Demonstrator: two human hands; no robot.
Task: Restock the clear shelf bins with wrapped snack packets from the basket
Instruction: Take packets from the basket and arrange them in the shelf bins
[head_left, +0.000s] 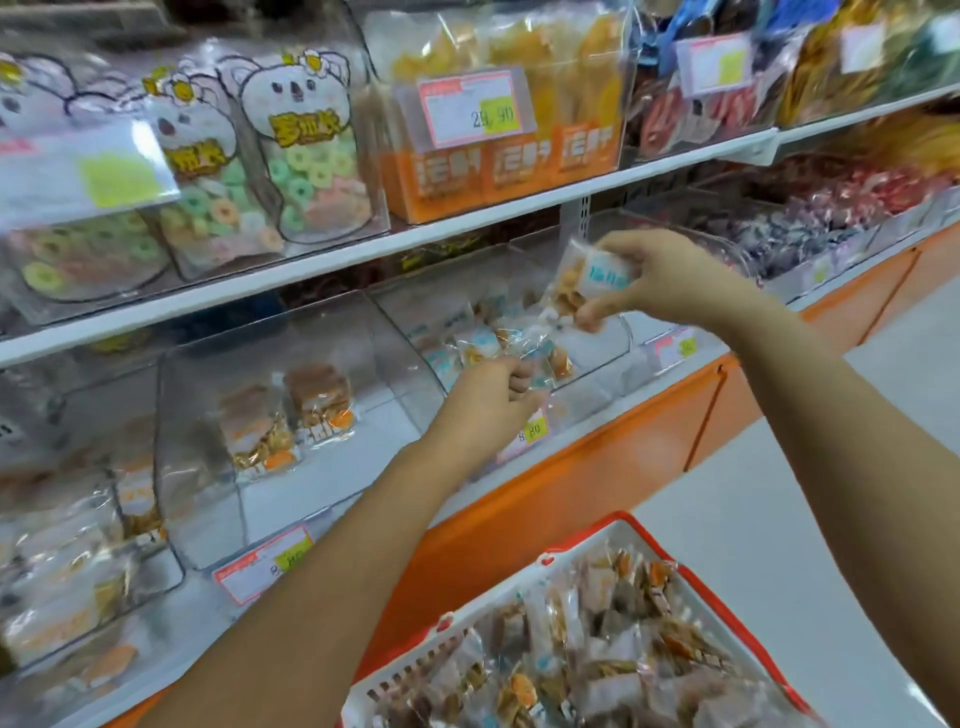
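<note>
My right hand (670, 280) pinches a clear wrapped snack packet with a blue-and-white label (587, 278) above a clear shelf bin (602, 343). My left hand (493, 400) grips other wrapped packets (524, 348) at that bin's front lip. Inside the bin lie a few similar packets (447, 332). The white basket with a red rim (644, 535) sits at the bottom right, full of wrapped snack packets (597, 654).
A neighbouring clear bin (208, 499) on the left holds brown-and-orange packets (285, 415). The upper shelf carries koala candy bags (301, 150) and orange boxes (498, 156). Price tags (262, 564) line the shelf edge above an orange base panel (571, 499). Pale floor lies at the right.
</note>
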